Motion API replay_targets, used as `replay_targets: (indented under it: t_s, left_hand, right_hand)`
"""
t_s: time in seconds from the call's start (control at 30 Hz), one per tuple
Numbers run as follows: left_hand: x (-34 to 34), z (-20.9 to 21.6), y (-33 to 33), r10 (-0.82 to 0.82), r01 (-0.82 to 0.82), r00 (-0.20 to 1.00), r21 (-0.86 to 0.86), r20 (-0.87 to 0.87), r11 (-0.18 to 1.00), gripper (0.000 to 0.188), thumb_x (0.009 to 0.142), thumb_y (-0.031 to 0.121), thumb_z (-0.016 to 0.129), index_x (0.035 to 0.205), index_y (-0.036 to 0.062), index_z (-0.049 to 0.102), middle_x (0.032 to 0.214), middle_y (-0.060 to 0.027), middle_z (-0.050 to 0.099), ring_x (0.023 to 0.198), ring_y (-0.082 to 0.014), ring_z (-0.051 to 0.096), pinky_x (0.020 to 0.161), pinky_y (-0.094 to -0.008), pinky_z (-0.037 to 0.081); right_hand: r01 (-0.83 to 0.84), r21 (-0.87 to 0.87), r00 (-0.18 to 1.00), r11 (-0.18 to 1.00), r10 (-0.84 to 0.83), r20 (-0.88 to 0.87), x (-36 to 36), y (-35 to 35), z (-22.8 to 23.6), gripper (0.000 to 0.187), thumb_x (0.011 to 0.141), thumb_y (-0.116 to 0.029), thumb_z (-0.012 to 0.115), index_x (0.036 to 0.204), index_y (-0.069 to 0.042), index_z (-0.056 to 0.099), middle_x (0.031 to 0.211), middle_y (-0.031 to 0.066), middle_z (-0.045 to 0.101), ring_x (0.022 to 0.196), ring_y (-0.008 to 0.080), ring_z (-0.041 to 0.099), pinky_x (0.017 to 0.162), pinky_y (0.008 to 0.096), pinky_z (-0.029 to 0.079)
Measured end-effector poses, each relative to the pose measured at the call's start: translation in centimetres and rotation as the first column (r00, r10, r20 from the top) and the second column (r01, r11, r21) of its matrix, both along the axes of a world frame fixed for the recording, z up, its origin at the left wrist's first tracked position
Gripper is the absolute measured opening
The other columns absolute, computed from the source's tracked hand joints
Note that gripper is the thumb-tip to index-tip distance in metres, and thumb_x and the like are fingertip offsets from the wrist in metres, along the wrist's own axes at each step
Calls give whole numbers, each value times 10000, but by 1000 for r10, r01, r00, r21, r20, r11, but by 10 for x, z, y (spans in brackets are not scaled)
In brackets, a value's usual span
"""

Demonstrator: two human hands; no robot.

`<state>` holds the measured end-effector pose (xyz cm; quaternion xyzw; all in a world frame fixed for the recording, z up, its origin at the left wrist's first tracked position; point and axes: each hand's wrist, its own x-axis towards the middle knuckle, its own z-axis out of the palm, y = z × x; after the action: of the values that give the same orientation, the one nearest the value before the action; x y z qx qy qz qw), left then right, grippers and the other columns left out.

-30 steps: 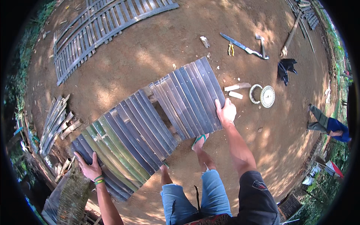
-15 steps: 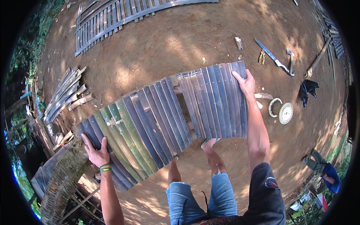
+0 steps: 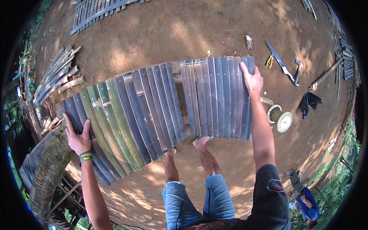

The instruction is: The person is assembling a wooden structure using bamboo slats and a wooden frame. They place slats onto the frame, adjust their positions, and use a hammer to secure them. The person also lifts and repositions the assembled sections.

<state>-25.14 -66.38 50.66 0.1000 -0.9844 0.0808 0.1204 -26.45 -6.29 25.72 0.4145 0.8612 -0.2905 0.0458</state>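
A wide panel of split bamboo slats (image 3: 147, 111), dark with several greenish-yellow ones left of its middle, spans the view in front of my legs. Nail heads dot the slats, and a gap right of the middle bares the crosspieces behind. My left hand (image 3: 79, 141), with green and yellow bands at the wrist, grips the panel's left end. At the upper right corner, my right hand (image 3: 253, 81) clasps the other end, thumb on the front face. The fingers behind the panel are hidden.
On the ground at right lie a long-bladed saw (image 3: 280, 61), yellow-handled pliers (image 3: 270, 61), a hammer (image 3: 298, 71), a black bag (image 3: 309, 103) and a round white disc (image 3: 285, 122). Loose bamboo strips (image 3: 55, 76) and a tree trunk (image 3: 49, 168) are at left. Another person (image 3: 308, 203) sits at lower right.
The panel and both hands sit a little further left and higher in view, still held at both ends. The ground around has shifted as the view turned.
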Motion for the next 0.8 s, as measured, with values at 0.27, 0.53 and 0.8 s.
replay_targets:
  t_s: [0.27,0.53,0.8]
  left_hand:
    - [27,1,-3,102,-98,995,-179,12,979,970,789,645,683,1575,302,229,1063,-204,570,786,-437,644,631,-503,534]
    - [20,-1,19,150,-146,989,-174,9,974,978,818,619,667,1582,218,207,1045,-210,541,821,-407,648,625,-471,538]
    - [98,26,-56,62,-192,979,791,193,581,635,889,243,747,1366,-38,435,1091,-131,683,954,-169,649,846,-316,518]
  right_hand:
    - [-11,119,998,993,18,-59,83,-34,26,936,864,-657,601,1505,-39,311,1394,327,437,1311,473,437,1092,502,374]
    - [-85,395,992,915,40,122,159,-56,-4,626,905,-618,566,1036,-12,484,1066,258,639,913,428,664,744,518,531]
    - [-47,49,998,998,49,-37,166,-12,-16,761,791,-561,734,1249,24,567,1123,251,687,1059,417,656,954,467,485]
